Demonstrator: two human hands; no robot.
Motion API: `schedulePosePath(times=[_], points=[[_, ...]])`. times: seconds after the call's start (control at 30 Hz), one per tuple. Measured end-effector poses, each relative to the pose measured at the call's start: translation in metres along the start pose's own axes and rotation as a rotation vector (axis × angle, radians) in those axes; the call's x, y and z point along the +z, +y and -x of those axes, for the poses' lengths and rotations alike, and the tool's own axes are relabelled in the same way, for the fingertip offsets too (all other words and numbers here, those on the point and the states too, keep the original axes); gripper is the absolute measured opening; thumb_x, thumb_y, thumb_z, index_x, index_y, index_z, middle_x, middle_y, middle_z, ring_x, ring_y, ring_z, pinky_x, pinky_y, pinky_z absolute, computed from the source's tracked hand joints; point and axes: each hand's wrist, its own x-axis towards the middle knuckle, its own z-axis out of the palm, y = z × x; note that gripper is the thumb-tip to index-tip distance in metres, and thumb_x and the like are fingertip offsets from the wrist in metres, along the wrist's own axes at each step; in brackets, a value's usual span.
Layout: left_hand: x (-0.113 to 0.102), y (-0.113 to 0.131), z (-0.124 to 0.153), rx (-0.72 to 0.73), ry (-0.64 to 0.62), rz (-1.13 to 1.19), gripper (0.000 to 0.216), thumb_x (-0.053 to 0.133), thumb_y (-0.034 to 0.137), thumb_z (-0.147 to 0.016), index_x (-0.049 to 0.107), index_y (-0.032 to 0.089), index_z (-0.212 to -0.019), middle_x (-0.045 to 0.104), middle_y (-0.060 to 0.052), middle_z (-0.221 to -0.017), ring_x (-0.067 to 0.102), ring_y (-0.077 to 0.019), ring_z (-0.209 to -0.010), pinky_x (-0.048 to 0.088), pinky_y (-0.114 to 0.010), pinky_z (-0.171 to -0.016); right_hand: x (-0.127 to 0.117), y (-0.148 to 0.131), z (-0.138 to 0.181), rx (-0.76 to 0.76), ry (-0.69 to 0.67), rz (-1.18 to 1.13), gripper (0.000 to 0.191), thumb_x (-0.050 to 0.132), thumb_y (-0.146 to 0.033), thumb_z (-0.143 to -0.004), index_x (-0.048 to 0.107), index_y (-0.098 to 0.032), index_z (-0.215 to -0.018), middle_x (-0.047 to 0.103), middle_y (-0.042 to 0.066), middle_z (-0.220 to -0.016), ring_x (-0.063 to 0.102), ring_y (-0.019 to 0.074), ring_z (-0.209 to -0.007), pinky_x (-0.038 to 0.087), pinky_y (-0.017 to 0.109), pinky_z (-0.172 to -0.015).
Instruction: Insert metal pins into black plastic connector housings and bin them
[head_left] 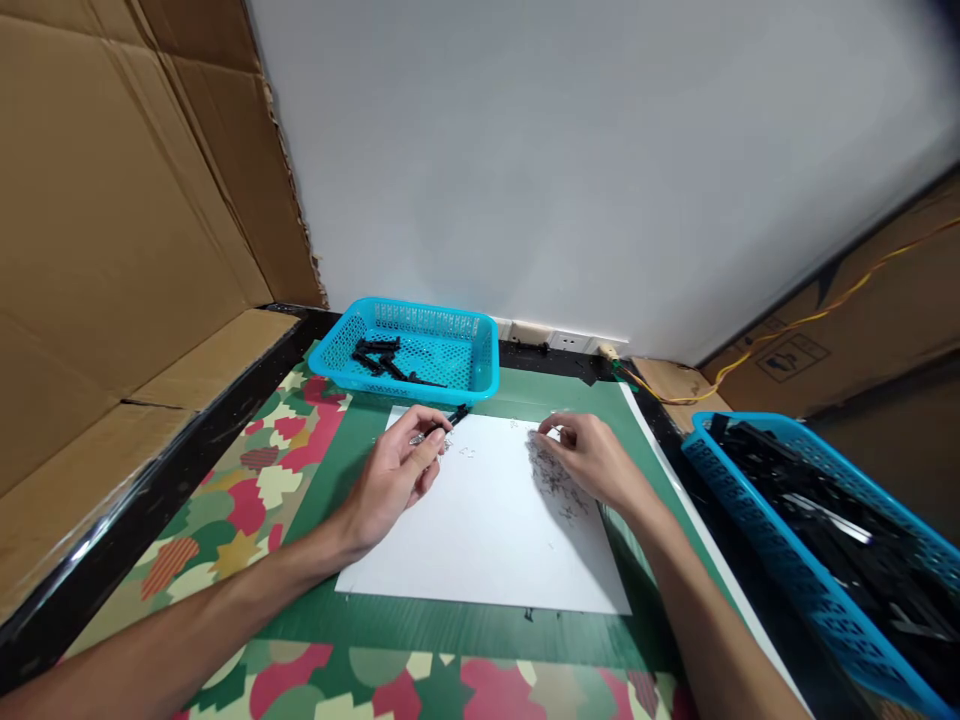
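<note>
My left hand (pixel 396 472) rests on the white sheet (pixel 487 540) and pinches a thin black rod-shaped part (pixel 456 415) that points toward the small blue basket. My right hand (pixel 592 455) lies over a scatter of tiny metal pieces (pixel 553 478) on the sheet's right side. Its fingertips are curled together at the top of that pile; what they hold, if anything, is too small to see. A few more tiny pieces (pixel 467 452) lie between my hands.
A small blue basket (pixel 480 375) with a few black parts stands behind the sheet. A larger blue basket (pixel 817 590) full of black parts sits at the right. Cardboard walls rise left and right; a green mat (pixel 450 630) and patterned cloth cover the table.
</note>
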Motion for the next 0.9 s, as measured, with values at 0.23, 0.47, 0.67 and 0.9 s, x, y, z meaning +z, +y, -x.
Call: schedulePosePath(times=[0.23,0.47,0.67,0.9], points=[[0.002,-0.004,0.000,-0.015,-0.046,-0.030,0.035,0.068,0.054,-0.103,0.060,0.022,-0.113,0.052,0.004,-0.088,0.043,-0.0035,-0.052,0.028,-0.012,-0.039,0.004,0.003,0.000,-0.006,-0.014,-0.013,0.024,0.071,-0.043,-0.091,0.083,-0.021,-0.088,0.060,0.000,-0.060,0.047,0.0157,-0.053,0.029,0.029,-0.053],[0.002,-0.003,0.000,-0.038,-0.068,-0.059,0.033,0.068,0.053,-0.103,0.063,0.022,-0.113,0.050,0.005,-0.085,0.043,-0.0039,-0.053,0.026,-0.014,-0.040,0.009,0.003,0.000,-0.009,-0.024,-0.034,0.020,0.073,-0.038,-0.088,0.085,-0.022,-0.089,0.062,0.000,-0.061,0.048,0.0150,-0.053,0.029,0.028,-0.053],[0.000,-0.006,0.000,-0.056,-0.106,-0.069,0.033,0.065,0.054,-0.106,0.061,0.022,-0.115,0.049,0.005,-0.083,0.041,-0.0039,-0.053,0.024,-0.014,-0.042,0.010,0.006,0.000,-0.019,-0.052,-0.044,0.017,0.074,-0.034,-0.088,0.086,-0.023,-0.091,0.059,-0.002,-0.062,0.049,0.0147,-0.055,0.031,0.027,-0.055],[-0.001,-0.007,0.003,-0.064,-0.144,-0.004,0.037,0.055,0.060,-0.109,0.058,0.024,-0.115,0.033,0.009,-0.068,0.024,-0.0072,-0.051,0.017,-0.015,-0.043,0.009,0.005,0.000,-0.040,-0.111,-0.048,0.016,0.072,-0.030,-0.088,0.085,-0.022,-0.093,0.064,-0.001,-0.066,0.052,0.0155,-0.058,0.033,0.028,-0.057]])
